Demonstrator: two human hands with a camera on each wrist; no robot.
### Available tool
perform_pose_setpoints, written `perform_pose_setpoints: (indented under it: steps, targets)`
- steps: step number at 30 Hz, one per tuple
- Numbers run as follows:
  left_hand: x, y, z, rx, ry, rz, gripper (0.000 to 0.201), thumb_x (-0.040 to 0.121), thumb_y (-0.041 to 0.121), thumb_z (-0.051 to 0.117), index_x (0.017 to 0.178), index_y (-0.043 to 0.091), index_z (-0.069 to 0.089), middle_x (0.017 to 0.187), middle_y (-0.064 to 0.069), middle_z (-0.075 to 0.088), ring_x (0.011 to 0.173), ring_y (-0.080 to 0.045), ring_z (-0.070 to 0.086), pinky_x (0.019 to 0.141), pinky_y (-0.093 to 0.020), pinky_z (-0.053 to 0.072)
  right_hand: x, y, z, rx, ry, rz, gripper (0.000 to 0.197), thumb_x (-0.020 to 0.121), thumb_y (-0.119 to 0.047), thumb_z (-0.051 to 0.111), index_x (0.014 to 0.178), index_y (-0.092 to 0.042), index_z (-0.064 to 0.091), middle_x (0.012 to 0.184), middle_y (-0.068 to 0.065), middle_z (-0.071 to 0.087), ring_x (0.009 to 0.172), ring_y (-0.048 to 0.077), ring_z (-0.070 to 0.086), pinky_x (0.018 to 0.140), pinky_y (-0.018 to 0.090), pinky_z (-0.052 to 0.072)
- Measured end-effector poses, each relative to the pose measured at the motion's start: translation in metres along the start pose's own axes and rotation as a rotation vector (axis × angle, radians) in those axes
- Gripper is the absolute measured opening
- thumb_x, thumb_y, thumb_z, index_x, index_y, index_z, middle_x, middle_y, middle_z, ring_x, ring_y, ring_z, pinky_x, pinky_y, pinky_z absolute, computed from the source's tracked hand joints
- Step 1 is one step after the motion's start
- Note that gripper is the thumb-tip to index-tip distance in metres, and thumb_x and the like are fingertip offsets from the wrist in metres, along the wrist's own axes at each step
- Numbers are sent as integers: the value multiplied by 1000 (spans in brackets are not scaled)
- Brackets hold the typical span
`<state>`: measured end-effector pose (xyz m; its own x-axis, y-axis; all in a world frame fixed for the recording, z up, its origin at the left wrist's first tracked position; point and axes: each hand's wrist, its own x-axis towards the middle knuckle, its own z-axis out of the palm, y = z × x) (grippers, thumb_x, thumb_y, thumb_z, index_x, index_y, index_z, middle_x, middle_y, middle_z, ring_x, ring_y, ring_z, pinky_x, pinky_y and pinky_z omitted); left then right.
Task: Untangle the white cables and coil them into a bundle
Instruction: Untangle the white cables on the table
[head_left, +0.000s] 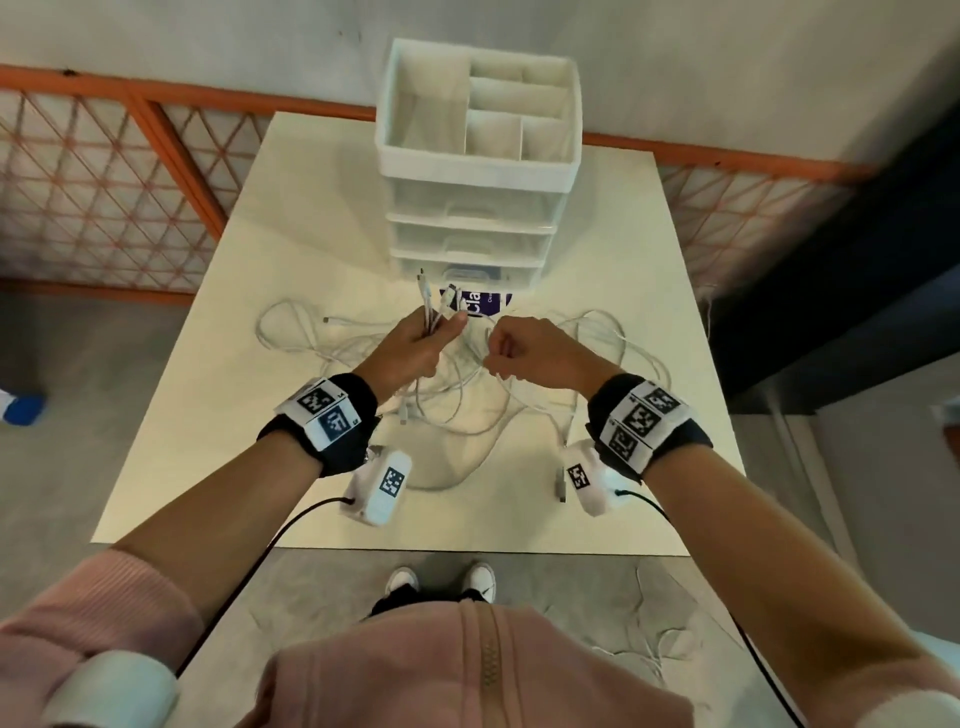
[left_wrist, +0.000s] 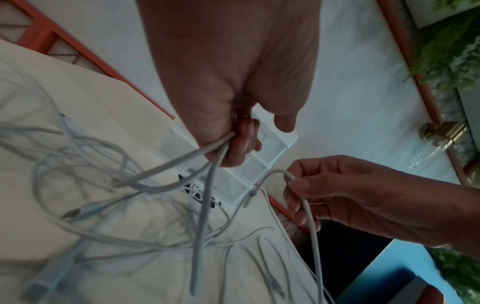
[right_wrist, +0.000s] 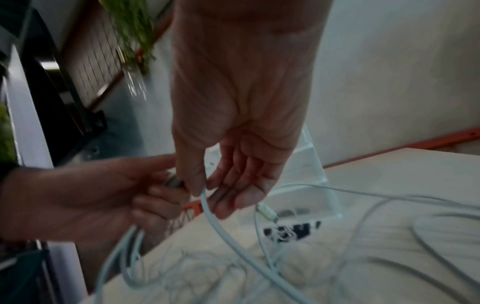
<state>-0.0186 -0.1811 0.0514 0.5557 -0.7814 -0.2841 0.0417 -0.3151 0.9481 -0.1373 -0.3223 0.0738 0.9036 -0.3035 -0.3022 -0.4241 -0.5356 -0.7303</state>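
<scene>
Several white cables (head_left: 457, 400) lie tangled on the cream table (head_left: 208, 441), trailing left and right. My left hand (head_left: 421, 343) grips a bunch of cable ends (head_left: 434, 306) whose plugs stick up above the fist; the strands (left_wrist: 207, 160) hang from it in the left wrist view. My right hand (head_left: 519, 348) is just to its right, pinching one white cable (right_wrist: 207, 207) between thumb and fingers. That cable (left_wrist: 309, 214) arcs over the right hand's fingers (left_wrist: 298, 185) and drops to the table. Both hands are raised a little above the tangle.
A white plastic drawer unit (head_left: 475, 171) with an open divided tray on top stands at the back of the table. A dark blue label (head_left: 485, 304) lies in front of it. Orange lattice railing (head_left: 130, 171) runs behind. The table's front edge is near my feet.
</scene>
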Motion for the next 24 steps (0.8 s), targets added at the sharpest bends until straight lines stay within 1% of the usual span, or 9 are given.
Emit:
perform_pose_setpoints:
  steps: [4, 7, 9, 11, 13, 16, 19, 22, 24]
  targets:
    - [2, 8, 0, -2, 2, -34, 34, 93, 45, 50, 86, 13, 44, 61, 6, 26, 50, -9, 27, 48, -18, 32, -2, -28, -9, -108, -88, 26, 16, 89, -13, 54, 81, 1, 58, 68, 11, 66, 42, 4, 53, 46, 10, 42]
    - [0, 8, 0, -1, 2, -48, 31, 97, 41, 45, 79, 16, 48, 57, 7, 27, 41, -4, 28, 44, -16, 30, 2, -35, -19, -244, 64, 43, 29, 91, -18, 53, 90, 10, 62, 83, 18, 63, 61, 15, 52, 49, 17, 37]
    - [-3, 8, 0, -30, -13, -52, 32, 99, 37, 41, 77, 15, 47, 56, 7, 25, 38, -3, 25, 44, -18, 27, 5, -38, -24, -222, 218, 31, 23, 89, -21, 55, 86, 2, 58, 77, 9, 60, 65, 17, 49, 55, 23, 35]
    - [-5, 7, 1, -46, -14, -49, 32, 102, 32, 35, 77, 15, 45, 56, 5, 22, 38, -3, 23, 47, -21, 24, 7, -43, -25, -127, 335, 14, 15, 88, -22, 55, 84, -8, 54, 63, -2, 52, 55, 12, 44, 53, 22, 34]
    - [-7, 8, 4, -83, 12, -28, 33, 103, 30, 29, 78, 14, 45, 59, 2, 22, 37, -1, 24, 46, -20, 24, 6, -49, -22, -32, 364, -36, 12, 89, -21, 52, 84, -11, 50, 57, -2, 50, 47, 8, 41, 49, 17, 33]
    - [-6, 18, 6, -319, 74, -31, 44, 102, 41, 25, 77, 13, 48, 55, 4, 29, 38, -3, 26, 43, -17, 26, -1, -58, -15, 46, 157, -116, 10, 94, -20, 48, 88, -13, 44, 62, 1, 53, 47, 7, 42, 45, 10, 33]
    - [-5, 27, 1, -398, 113, 24, 48, 99, 47, 29, 73, 13, 50, 51, 5, 38, 43, -6, 34, 45, -18, 32, -3, -57, 0, 60, -86, -136, 12, 97, -20, 46, 92, -12, 39, 64, -1, 53, 53, 9, 46, 51, 16, 40]
    - [-6, 32, -2, -273, 186, 110, 36, 102, 35, 33, 74, 15, 46, 62, 4, 48, 53, -7, 46, 52, -19, 40, 3, -50, 11, 127, -127, -164, 16, 97, -23, 49, 94, -12, 39, 66, 0, 56, 53, 10, 49, 52, 17, 44]
    - [-5, 37, -11, -380, 262, 136, 31, 103, 31, 31, 80, 15, 45, 70, 2, 53, 59, -9, 53, 58, -23, 49, 6, -43, 12, 145, -138, -165, 16, 98, -26, 47, 91, -12, 43, 63, 0, 54, 48, 7, 47, 51, 17, 42]
